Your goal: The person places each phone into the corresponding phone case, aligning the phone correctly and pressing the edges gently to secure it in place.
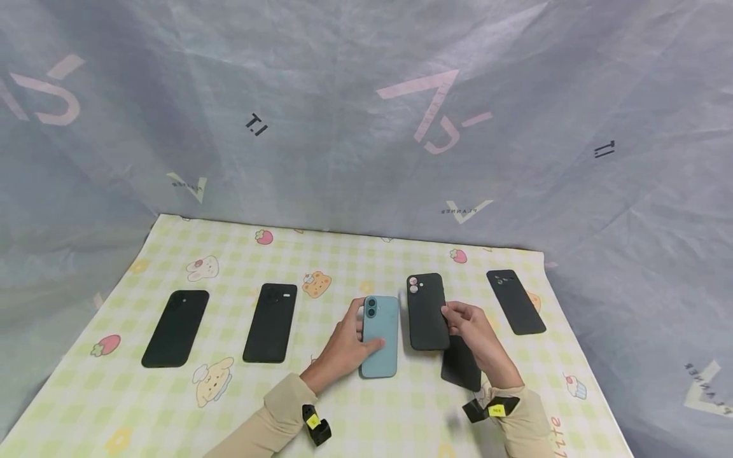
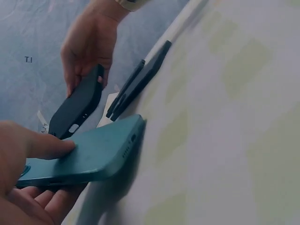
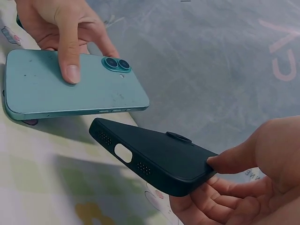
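Observation:
My left hand (image 1: 339, 351) grips a teal phone (image 1: 382, 323) by its left side, thumb across the back. The phone's two-lens camera faces up, and the left wrist view shows it tilted above the cloth. My right hand (image 1: 474, 332) pinches the right edge of a black phone case (image 1: 426, 316), thumb on top and fingers below. Two round camera holes show at the case's upper left. In the right wrist view the case (image 3: 154, 152) is bare at its end, with a port cutout and speaker holes. Phone and case are held side by side, a small gap apart.
Another flat black case (image 1: 461, 364) lies partly under the right hand and held case. More black cases lie at the right (image 1: 516, 302), left of centre (image 1: 270, 322) and far left (image 1: 175, 329). A checked cloth (image 1: 229, 416) covers the table; a grey curtain (image 1: 321, 159) hangs behind.

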